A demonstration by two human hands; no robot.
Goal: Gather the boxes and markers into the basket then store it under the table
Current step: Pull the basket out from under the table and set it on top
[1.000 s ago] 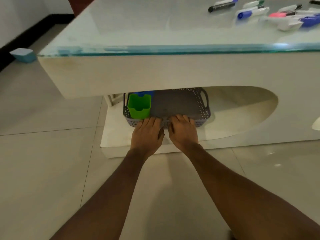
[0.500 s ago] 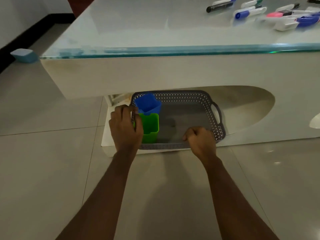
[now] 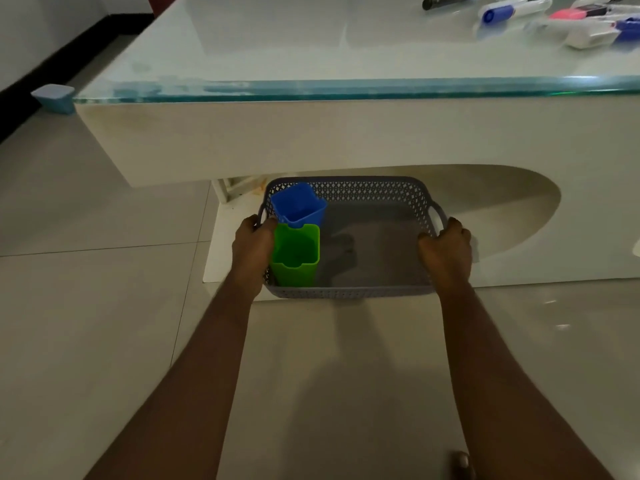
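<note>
Two hands are clamped on the grey basket (image 3: 349, 292), the left hand (image 3: 252, 240) curled round its left handle and the right hand (image 3: 446, 247) round its right handle, so that its long axis is laid across the body. The basket is found at the low ledge (image 3: 221, 251) under the desk (image 3: 311, 46), with the blue box (image 3: 299, 204) and the green box (image 3: 296, 254) stood at its left end. The markers (image 3: 498, 11) are seen on the desk top, above and far to the right, nearer to the right hand, so a move up and rightward is judged needed.
</note>
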